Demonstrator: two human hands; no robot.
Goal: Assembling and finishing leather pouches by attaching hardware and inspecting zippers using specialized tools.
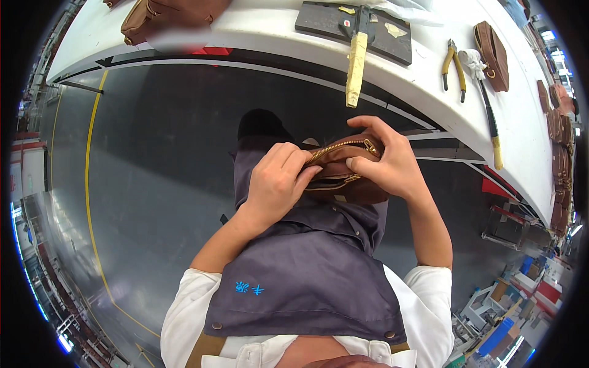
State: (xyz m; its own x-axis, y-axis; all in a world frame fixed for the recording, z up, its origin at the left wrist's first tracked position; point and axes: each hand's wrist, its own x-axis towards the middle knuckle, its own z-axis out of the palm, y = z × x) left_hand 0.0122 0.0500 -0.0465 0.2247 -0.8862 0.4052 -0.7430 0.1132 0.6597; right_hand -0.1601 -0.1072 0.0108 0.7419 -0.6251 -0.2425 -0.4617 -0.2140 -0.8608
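Observation:
A brown leather zip bag [336,170] rests on my lap over the dark apron [307,270]. Its mouth gapes between two gold-toothed zipper edges, and a brown lining shows inside. My left hand [277,178] pinches the bag's left end, fingertips at the zipper. On the right end, my right hand [392,156] grips the wall, thumb on the mouth side and other fingers around the outside, its index finger raised. Gold zipper pulls [370,146] lie close to the right thumb. The bag's underside is hidden.
The white table [423,80] curves ahead and to the right. On it lie a dark slab [392,38], a tool with a yellow-wrapped handle [356,70] jutting over the edge, pliers [454,67], a hammer-like tool [489,110], a brown pouch [492,55] and a brown bag [175,18].

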